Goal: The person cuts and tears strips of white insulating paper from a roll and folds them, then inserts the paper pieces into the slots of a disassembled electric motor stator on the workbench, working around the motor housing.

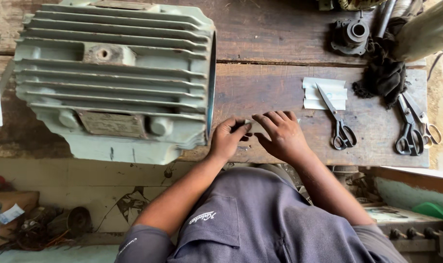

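At frame centre, left hand [227, 138] and right hand [282, 134], fingers pinched together on one pale paper strip [254, 123] on worn wooden table [260, 92]; three black-handled scissors [339, 119] right; one grey-green finned motor housing [114, 78] upper left

I see 1 small pale paper strip [251, 122] lying flat on the worn wooden workbench [280, 87], mostly hidden, pinched at both ends between fingertips.
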A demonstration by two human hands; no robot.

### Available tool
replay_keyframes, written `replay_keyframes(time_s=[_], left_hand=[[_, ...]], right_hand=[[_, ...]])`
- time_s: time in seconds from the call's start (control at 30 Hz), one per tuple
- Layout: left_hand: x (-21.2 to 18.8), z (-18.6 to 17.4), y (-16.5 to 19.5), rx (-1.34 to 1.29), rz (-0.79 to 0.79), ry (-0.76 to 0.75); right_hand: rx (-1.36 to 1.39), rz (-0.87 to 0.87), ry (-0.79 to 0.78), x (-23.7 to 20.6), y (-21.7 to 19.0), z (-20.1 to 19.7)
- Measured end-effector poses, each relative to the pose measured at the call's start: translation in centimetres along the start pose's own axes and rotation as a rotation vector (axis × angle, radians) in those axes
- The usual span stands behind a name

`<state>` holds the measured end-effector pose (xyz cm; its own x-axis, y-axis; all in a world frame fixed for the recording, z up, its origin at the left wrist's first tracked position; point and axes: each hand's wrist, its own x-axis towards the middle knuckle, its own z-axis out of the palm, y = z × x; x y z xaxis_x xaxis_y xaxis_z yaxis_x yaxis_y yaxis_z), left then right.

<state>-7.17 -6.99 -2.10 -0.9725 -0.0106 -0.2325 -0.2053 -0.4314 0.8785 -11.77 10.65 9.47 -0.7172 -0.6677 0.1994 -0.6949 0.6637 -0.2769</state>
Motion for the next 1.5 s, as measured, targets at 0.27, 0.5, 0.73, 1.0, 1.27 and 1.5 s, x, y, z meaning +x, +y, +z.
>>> replay_keyframes(time_s=[0.27, 0.5, 0.73, 1.0, 1.27, 1.5], left_hand=[[-0.9, -0.8, -0.5, 0.100, -0.029, -0.008], [-0.3, 1.5, -1.8, 0.305, 0.181, 0.125], [-1.1, 6.1, -5.8, 0.074, 0.089, 0.352], [-4.0, 9.7, -8.5, 0.098, 0.281, 0.486], [-7.1, 12.1, -4.9, 0.383, 0.311, 0.624], [-7.9, 14.1, -2.5, 0.594, 0.445, 0.593]], right_hand=[[-0.050, 0.037, 0.023, -1.1, -0.1, 0.8], [-0.117, -0.159, 0.118, -2.2, 1.8, -0.1], [-0.088, -0.373, 0.113, -5.7, 6.6, -0.4], [0.167, -0.483, 0.073, -6.6, 9.9, -0.8], [0.419, -0.448, -0.074, -6.7, 9.3, -1.4], [0.459, -0.443, -0.138, -6.5, 10.0, -2.9]])
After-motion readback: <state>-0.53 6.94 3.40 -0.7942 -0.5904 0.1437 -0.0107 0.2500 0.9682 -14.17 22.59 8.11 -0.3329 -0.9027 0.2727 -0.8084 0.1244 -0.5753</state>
